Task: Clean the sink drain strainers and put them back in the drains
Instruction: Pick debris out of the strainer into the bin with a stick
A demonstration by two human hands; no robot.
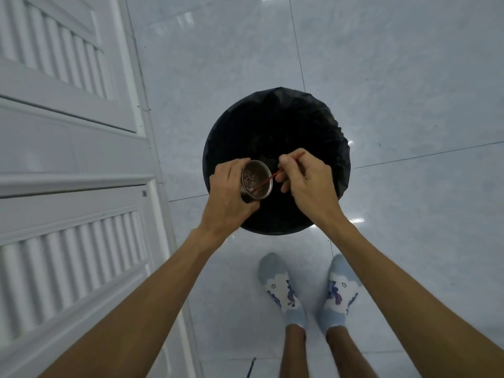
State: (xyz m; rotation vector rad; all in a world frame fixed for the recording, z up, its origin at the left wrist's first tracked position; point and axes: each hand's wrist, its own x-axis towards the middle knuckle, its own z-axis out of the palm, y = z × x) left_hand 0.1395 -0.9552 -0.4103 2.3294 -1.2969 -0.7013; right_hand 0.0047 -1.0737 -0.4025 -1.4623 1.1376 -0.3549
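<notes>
Left hand: the left hand sits at the centre of the frame with its fingers curled round the outside of a metal sink strainer, gripping it firmly; the fingertips wrap past the cup's far side and the thumb side is hidden behind it.
Strainer: a round steel cup with a ring of small holes in its base, tilted so its open mouth faces up and to the right; held above the bin, just left of the bin's middle.
Right hand: the right hand is just right of the strainer, fingers bent and pinching a thin red stick between thumb and forefingers.
Stick: it runs on a slant from upper right, where a short end pokes out past the knuckles, down to lower left, where its tip reaches inside the strainer against the perforated base.
Bin: a round bin lined with a black bag, seen from above at the centre of the frame, directly under both hands; its inside is too dark to read.
Floor: pale glossy tiles with thin grout lines and bright reflections.
Left of the frame: a white louvred door.
Bottom of the frame: 2 feet in blue and white patterned socks, standing just below the bin.
</notes>
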